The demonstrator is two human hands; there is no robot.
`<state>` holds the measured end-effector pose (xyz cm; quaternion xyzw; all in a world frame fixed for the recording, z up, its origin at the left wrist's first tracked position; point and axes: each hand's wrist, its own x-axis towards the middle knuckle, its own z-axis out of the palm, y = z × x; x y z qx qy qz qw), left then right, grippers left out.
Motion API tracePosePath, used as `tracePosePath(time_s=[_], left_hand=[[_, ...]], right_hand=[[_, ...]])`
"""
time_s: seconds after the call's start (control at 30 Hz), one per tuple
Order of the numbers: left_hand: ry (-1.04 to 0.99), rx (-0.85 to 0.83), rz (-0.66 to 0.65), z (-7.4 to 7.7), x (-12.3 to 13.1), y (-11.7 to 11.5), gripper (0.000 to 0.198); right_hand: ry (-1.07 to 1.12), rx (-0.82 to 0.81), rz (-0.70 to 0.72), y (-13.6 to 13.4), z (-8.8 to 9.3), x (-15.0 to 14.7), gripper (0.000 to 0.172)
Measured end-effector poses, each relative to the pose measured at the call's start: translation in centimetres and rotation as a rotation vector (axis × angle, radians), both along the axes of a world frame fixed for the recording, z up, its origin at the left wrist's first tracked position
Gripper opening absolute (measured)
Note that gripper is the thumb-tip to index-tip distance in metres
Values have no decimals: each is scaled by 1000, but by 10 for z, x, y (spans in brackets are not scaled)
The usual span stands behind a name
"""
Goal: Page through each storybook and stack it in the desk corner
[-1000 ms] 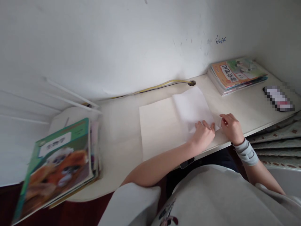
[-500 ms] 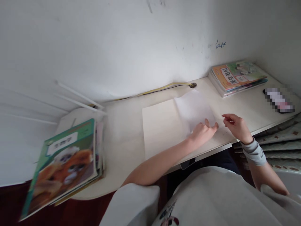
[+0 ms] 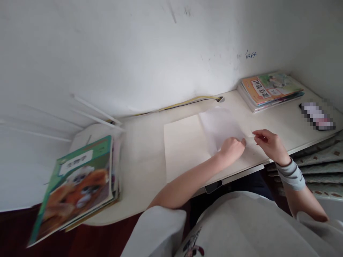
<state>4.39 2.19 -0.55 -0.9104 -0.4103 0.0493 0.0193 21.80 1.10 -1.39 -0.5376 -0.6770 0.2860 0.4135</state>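
Note:
A thin translucent sheet (image 3: pixel 221 125), whitish and a little wrinkled, lies over the right part of a cream-coloured paper or open cover (image 3: pixel 184 146) on the desk. My left hand (image 3: pixel 232 148) rests at the sheet's right side, its fingers curled and closed on the edge. Just to the right, my right hand (image 3: pixel 269 142) pinches thumb and forefinger together. A faint pale strip runs between the two hands, so the pinch appears to be on the same sheet. Its right border is hard to make out against the desk.
Books with a green-covered one (image 3: pixel 80 189) on top stand at the left end of the white desk (image 3: pixel 142 160). Another book stack (image 3: pixel 270 91) and a blurred-out phone (image 3: pixel 317 116) lie at right. Cables (image 3: pixel 187 102) run along the wall into a hole.
The fingers of my left hand, spread before, have curled closed at the sheet's edge. My right hand stays in its pinch, nearly in place. The view has shifted slightly.

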Motion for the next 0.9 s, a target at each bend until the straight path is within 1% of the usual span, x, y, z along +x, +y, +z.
tracePosePath(time_s=[0.1,0.2,0.3,0.4,0.47,0.57,0.63,0.7,0.77,0.8,0.87,0.9], left_hand=[[-29,7,-28,-1,-2,-1,31],[-62,65,-32,-7,-3,-8,26],[-65,145,-44,-17,-4,-15,22],[-58,215,-93,-25,-5,-17,26],[-80,262,-125,-30,-4,-16,29],[-126,297,-155,-36,0,-14,33],[-138,260,-159,-39,3,-13,34],[-166,177,-179,-38,5,-12,32],[-234,79,-214,-32,0,-11,34],[-277,35,-225,-27,-6,-10,37],[-369,-14,-177,-15,-30,-7,41],[-417,-14,-111,-11,-48,-6,41]], right_hand=[[-63,70,-23,-1,1,-2,26],[-122,160,-34,3,-3,-1,34],[-285,242,-51,10,-20,4,39],[-479,222,-61,15,-43,8,41],[-582,194,-48,17,-56,9,43],[-661,190,-37,16,-64,9,44],[-682,196,-35,17,-64,9,42],[-699,203,-33,17,-64,10,40],[-717,209,-37,17,-64,10,40],[-728,210,-40,16,-64,10,40],[-751,212,-50,15,-63,10,40],[-764,212,-53,14,-62,9,40]])
